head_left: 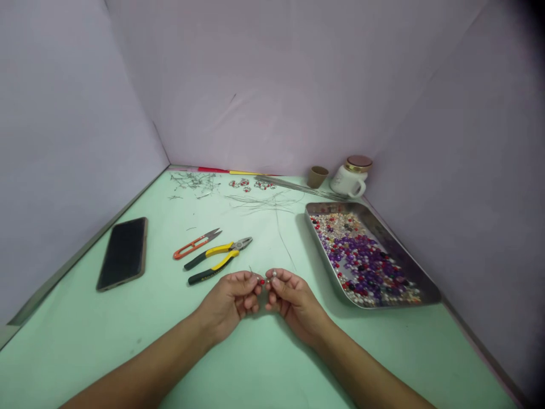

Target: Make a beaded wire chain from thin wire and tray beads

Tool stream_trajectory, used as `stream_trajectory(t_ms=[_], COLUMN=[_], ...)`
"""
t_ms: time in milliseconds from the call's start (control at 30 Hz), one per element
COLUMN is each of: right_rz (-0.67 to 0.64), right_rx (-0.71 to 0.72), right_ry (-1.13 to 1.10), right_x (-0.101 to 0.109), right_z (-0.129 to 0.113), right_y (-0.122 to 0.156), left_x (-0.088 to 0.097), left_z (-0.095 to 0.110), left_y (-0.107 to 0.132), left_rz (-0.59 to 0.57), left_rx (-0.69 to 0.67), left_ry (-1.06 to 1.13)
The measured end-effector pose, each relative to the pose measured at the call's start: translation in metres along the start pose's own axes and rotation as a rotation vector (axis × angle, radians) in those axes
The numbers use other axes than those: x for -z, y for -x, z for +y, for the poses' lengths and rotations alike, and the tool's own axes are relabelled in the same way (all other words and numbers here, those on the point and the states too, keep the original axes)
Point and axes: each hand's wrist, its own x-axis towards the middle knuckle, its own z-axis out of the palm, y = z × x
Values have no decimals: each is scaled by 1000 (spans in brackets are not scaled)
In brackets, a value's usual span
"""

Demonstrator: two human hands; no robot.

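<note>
Between my two hands, near the middle of the table, is a small beaded wire piece with a red bead (262,282) and a whitish bead (274,274). My left hand (236,292) pinches its left end between thumb and forefinger, and a short wire end sticks up above the fingertips. On the other side, my right hand (292,292) pinches the piece by the whitish bead. Fingers cover most of it. Just beyond my left hand lie yellow-and-black pliers (221,257) and orange thread snips (196,244).
A metal tray (332,278) of mixed beads stands at right. Behind it are a lidded white mug (349,180) and a brown cup (317,177). Wire lengths (264,200), wire scraps (196,183) and small beaded pieces (246,184) lie at the back. A phone (123,253) rests at left.
</note>
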Motion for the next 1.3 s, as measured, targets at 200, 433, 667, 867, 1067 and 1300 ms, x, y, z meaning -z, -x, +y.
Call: stream_trajectory(t_ms=[200, 433, 667, 867, 1067, 1300], right_rz=[43, 107, 117, 72, 103, 33], right_rx=[50, 57, 73, 62, 31, 65], right_ry=[66, 129, 161, 163, 76, 122], right_x=[-3, -4, -2, -2, -5, -4], right_z=[4, 9, 11, 8, 4, 8], right_y=[1, 0, 0, 3, 1, 1], left_x=[-3, -5, -5, -6, -4, -4], left_z=[-5, -8, -6, -1, -2, -4], left_y=[3, 3, 4, 2, 4, 4], left_rz=[-18, -1, -10, 76, 33, -1], left_rx=[-85, -104, -83, -109, -129, -159], left_ry=[-74, -82, -77, -24, -88, -123])
